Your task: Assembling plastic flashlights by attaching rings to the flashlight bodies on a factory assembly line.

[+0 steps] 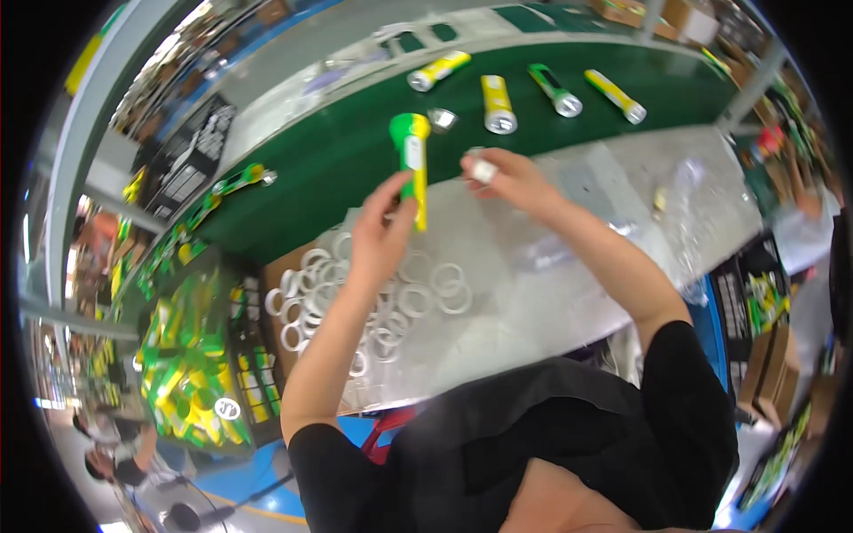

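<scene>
My left hand (384, 233) holds a green and yellow flashlight body (413, 164) upright, its green end up. My right hand (511, 180) is just right of it and pinches a small white ring-like part (482, 169) between the fingertips. The two hands are apart, a short gap between them. Under my left hand a pile of several white plastic rings (391, 298) lies on the grey worktable (569, 284). Beyond the hands, several finished green and yellow flashlights (498, 103) lie on a green conveyor belt (338, 160), and a small silver reflector (442, 118) sits near them.
A brown cardboard tray (283, 265) lies under the rings at the left. Crumpled clear plastic bags (684, 209) lie on the table's right side. A bin of green and yellow flashlight parts (187, 364) stands at the left. Another flashlight (238, 180) rests on the belt's left.
</scene>
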A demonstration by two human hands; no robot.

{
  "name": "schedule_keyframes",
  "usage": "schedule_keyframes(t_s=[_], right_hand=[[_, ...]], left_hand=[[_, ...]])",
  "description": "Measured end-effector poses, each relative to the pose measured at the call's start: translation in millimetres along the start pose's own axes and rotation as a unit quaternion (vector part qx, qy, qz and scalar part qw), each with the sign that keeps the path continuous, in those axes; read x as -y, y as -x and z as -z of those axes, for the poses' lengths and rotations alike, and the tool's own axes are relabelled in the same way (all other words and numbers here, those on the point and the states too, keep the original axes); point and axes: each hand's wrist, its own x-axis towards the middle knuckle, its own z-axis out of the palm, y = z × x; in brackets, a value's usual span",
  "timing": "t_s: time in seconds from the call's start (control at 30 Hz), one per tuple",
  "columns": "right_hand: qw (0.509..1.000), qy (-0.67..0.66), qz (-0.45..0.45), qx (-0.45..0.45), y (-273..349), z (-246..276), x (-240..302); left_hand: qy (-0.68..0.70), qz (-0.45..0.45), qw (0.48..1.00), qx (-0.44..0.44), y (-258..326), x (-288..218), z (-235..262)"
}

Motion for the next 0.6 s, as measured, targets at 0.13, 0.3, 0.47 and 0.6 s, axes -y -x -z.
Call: schedule_keyframes(t_s=[0.13, 0.3, 0.47, 0.6], right_hand=[[0.976, -0.212, -0.007, -0.046, 69.2, -11.5, -3.9], [0.954, -0.284, 0.033, 0.091, 150.6, 4.8, -33.9], [0.939, -0.233, 0.006, 0.253, 199.0, -6.2, -32.7], [0.959, -0.173, -0.017, 0.226, 211.3, -15.1, -38.6]], left_hand=[[-0.059, -0.098, 0.979, 0.166, 67.1, -47.7, -56.0], [-0.062, -0.114, 0.989, 0.074, 72.2, -39.1, -69.1], [0.163, -0.028, 0.946, 0.279, 76.6, -66.1, -90.1], [0.182, -0.058, 0.967, 0.171, 99.7, -49.9, -91.5]])
